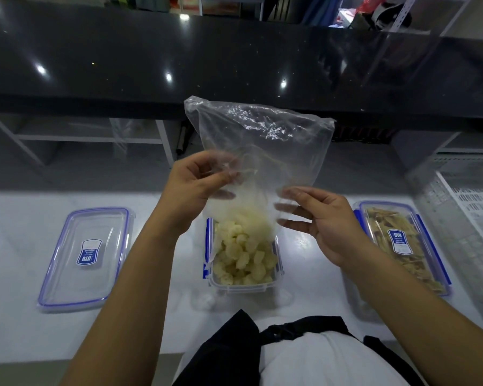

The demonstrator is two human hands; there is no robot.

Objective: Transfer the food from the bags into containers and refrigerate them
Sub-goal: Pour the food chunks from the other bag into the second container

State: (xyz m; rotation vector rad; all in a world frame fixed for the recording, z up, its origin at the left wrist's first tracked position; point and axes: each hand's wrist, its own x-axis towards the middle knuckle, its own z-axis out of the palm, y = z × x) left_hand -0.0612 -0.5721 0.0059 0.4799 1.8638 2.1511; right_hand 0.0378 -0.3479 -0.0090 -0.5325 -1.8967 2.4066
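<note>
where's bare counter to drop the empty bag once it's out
Bare white counter lies between the blue-rimmed clear lid and the open clear container of pale chunks. The gap towards the lidded container of tan strips sits under the right hand.

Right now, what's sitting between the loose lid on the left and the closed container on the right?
In the head view, the open container of pale food chunks, with the plastic bag held above it.

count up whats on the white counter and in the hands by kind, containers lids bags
Containers with food: 2, the middle container of pale chunks and the lidded container of yellowish strips at right
Loose lids: 1, the lid at left
Plastic bags: 1, the clear bag held by the left hand and right hand
Total: 4
</note>
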